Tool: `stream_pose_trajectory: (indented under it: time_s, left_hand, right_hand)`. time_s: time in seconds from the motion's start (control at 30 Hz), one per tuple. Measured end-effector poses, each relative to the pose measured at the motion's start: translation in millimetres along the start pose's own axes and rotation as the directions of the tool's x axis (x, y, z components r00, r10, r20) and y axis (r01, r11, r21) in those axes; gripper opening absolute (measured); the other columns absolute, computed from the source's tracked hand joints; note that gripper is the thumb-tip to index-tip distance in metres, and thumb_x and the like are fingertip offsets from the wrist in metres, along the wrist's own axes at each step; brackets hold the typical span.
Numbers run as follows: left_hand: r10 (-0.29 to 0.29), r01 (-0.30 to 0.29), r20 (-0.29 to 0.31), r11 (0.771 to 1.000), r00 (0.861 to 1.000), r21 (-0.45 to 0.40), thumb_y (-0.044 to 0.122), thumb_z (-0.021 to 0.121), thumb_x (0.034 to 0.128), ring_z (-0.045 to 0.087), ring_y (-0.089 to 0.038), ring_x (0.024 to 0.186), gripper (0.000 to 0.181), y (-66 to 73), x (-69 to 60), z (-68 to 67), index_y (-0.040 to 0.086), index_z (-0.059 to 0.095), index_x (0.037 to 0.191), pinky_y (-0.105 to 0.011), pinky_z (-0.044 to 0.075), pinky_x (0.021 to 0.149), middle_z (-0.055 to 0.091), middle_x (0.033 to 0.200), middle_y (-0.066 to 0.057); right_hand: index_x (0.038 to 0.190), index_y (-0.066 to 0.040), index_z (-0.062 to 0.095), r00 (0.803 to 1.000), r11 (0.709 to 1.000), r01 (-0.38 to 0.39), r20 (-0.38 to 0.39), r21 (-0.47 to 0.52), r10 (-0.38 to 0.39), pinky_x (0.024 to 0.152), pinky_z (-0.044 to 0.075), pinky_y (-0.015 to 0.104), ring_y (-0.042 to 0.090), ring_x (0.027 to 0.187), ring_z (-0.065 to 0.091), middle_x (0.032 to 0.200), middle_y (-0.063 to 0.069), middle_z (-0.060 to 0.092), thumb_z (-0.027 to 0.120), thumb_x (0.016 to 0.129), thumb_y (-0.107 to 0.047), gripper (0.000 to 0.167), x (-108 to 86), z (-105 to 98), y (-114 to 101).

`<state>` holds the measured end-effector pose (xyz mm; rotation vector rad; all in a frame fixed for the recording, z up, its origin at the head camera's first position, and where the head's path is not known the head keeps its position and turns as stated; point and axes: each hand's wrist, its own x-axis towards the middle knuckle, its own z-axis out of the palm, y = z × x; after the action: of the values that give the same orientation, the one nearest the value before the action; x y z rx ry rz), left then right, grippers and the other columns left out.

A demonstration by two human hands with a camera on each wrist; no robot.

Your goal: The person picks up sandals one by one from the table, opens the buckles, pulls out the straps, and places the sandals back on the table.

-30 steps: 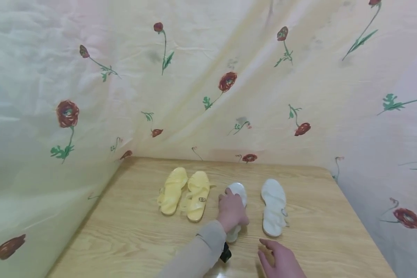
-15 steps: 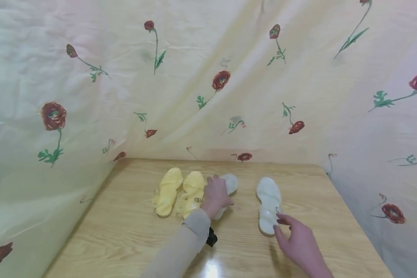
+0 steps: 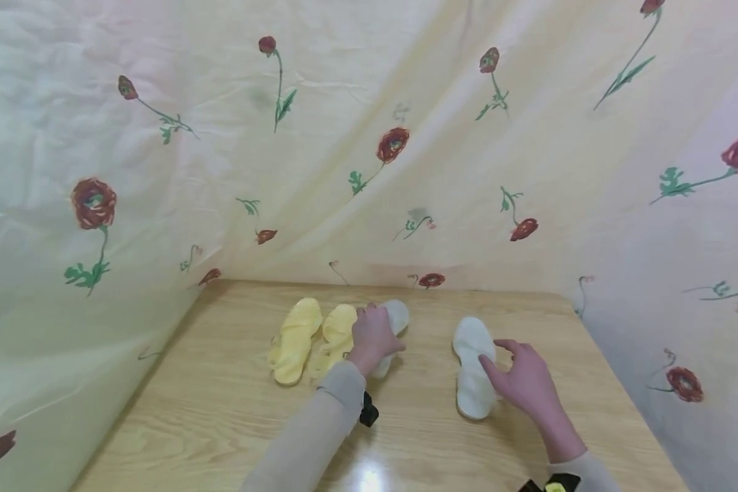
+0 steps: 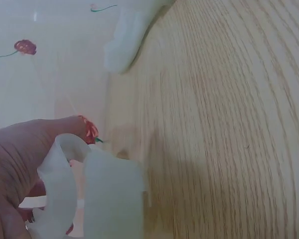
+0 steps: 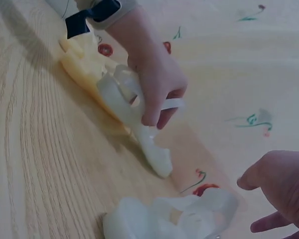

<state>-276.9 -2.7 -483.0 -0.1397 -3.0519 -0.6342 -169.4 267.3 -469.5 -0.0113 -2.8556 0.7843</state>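
My left hand [image 3: 373, 337] grips a white sandal [image 3: 398, 316] by its straps, right beside the yellow sandals, and covers much of it. In the right wrist view this sandal [image 5: 157, 157] slants, its toe end low near the tabletop. The left wrist view shows its strap and sole [image 4: 114, 199] close up against the fingers. A second white sandal [image 3: 473, 393] lies on the table farther right. Over its right edge hovers my right hand [image 3: 525, 379], thumb and fingers spread; in the right wrist view a gap separates them from the straps.
Two yellow sandals, one [image 3: 298, 335] on the far left and one [image 3: 339, 324] partly behind my left hand, lie side by side. The wooden table [image 3: 221, 424] meets a flower-printed cloth [image 3: 320, 171] at its back and sides.
My left hand has carried its white sandal leftward toward the yellow pair. My right hand has moved forward from the table's front to the other white sandal, which stays in place.
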Motion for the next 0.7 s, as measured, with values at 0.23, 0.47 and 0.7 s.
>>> stream_pose_trajectory:
  time_s: [0.23, 0.47, 0.7]
  left_hand:
    - [-0.013, 0.014, 0.043, 0.999, 0.999, -0.036, 0.042, 0.098, 0.0699, 0.059, -0.04, 0.128, 0.066, 0.8, 0.3, 4.1, 0.0, 0.073, 0.114, -0.047, 0.065, 0.081, 0.064, 0.137, -0.022]
    - [-0.015, 0.018, 0.047, 0.998, 0.999, -0.065, 0.041, 0.099, 0.0691, 0.065, -0.032, 0.108, 0.057, 3.4, -3.8, 5.4, 0.001, 0.072, 0.101, -0.04, 0.063, 0.075, 0.073, 0.114, -0.016]
    - [-0.001, 0.004, 0.048, 0.998, 0.999, -0.069, 0.04, 0.097, 0.0685, 0.06, -0.021, 0.083, 0.047, -0.3, -5.3, 12.4, 0.006, 0.069, 0.086, -0.032, 0.056, 0.065, 0.07, 0.09, -0.008]
  right_hand:
    - [0.146, 0.013, 0.049, 0.98, 0.997, -0.07, 0.187, -0.032, 0.075, 0.098, 0.054, 0.064, 0.056, 0.123, 0.059, 0.137, 0.046, 0.054, 0.071, 0.098, -0.046, 0.079, 21.5, 22.0, -2.4]
    - [0.144, 0.013, 0.05, 0.964, 0.989, -0.081, 0.243, -0.12, 0.109, 0.083, 0.06, 0.058, 0.051, 0.107, 0.065, 0.136, 0.047, 0.047, 0.08, 0.088, -0.046, 0.087, 25.2, 29.3, -12.8]
    - [0.134, 0.014, 0.057, 0.963, 0.976, -0.081, 0.236, -0.203, 0.129, 0.066, 0.06, 0.05, 0.041, 0.087, 0.068, 0.143, 0.049, 0.039, 0.086, 0.08, -0.048, 0.087, 22.4, 40.2, -17.1]
